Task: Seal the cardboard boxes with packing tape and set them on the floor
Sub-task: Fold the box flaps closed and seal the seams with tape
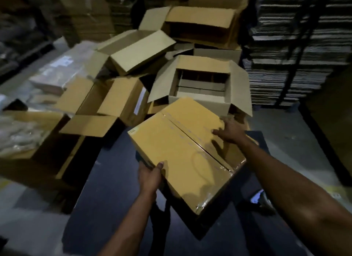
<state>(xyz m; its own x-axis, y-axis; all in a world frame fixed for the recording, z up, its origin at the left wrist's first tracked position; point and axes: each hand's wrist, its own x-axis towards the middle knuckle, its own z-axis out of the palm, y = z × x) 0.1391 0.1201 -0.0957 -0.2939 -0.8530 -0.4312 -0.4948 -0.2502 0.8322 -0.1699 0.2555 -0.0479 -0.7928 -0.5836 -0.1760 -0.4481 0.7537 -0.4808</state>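
A closed cardboard box [177,153] with clear tape along its top seam is tilted over a dark table [106,208], between both my hands. My left hand [149,176] grips its near left edge, thumb on top and fingers under. My right hand [229,131] holds the far right edge, fingers spread over the top. Just behind stands an open box [202,84] with its flaps spread and smaller cartons inside. No tape roll is in sight.
Several open, empty boxes [133,50] are piled behind and to the left. A carton with plastic-wrapped goods [22,134] sits at the left. Stacks of flat cardboard [297,52] fill the shelves on the right. Grey floor [289,130] shows to the right of the table.
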